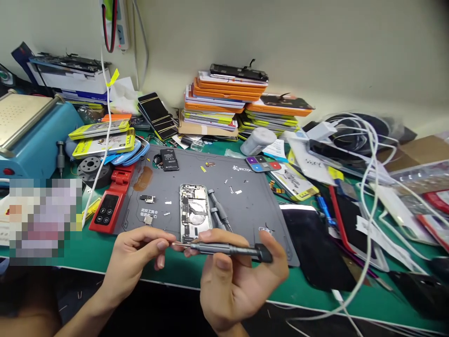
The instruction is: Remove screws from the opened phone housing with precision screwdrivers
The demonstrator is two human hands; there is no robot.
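Observation:
My right hand (242, 281) holds a grey precision screwdriver (224, 249) level above the front edge of the mat, its tip pointing left. The thumb and index finger of my left hand (140, 252) are pinched together at that tip; whatever is between them is too small to make out. Just behind the screwdriver lies an opened phone (195, 210) with its inner parts exposed. Two more screwdrivers (219, 208) rest against its right side. Left of the phone are a small camera-like part (148, 199) and a metal piece (148, 219). A black phone battery (170, 160) lies farther back.
A grey work mat (252, 206) covers the middle of the green table. On its left is a red device with buttons (107, 208). Stacked boxes (217, 93) stand at the back. A dark phone screen (315, 248) and a looping white cable (368, 252) lie right.

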